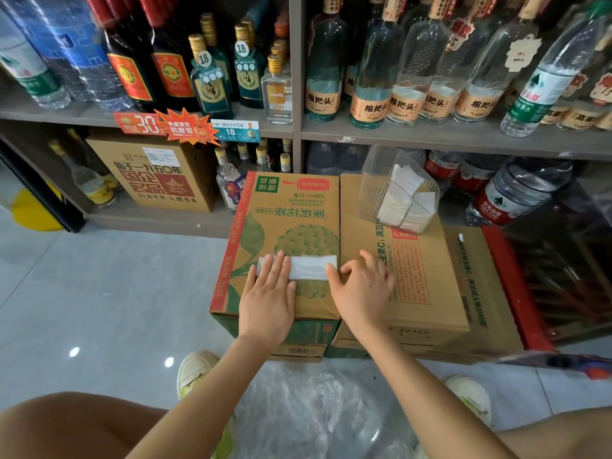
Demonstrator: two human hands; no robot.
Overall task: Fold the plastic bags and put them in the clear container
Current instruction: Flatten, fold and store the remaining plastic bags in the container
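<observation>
Left hand lies flat, fingers straight and together, pressing down the left end of a white plastic bag folded into a long narrow strip. The strip lies crosswise on top of the green-printed brown cardboard box. Right hand sits at the strip's right end, thumb tip on the edge and the other fingers loosely curled over the plain brown cardboard box alongside. We cannot tell whether it pinches the end or only touches it. Further right, the clear plastic container stands on that second box, with white folded bags already in it. We judge the fold to be midway: lengthwise creases made, strip not yet shortened. The next move likely calls for lifting the right end over toward the left while the flat hand anchors, then carrying the packet to the container.
</observation>
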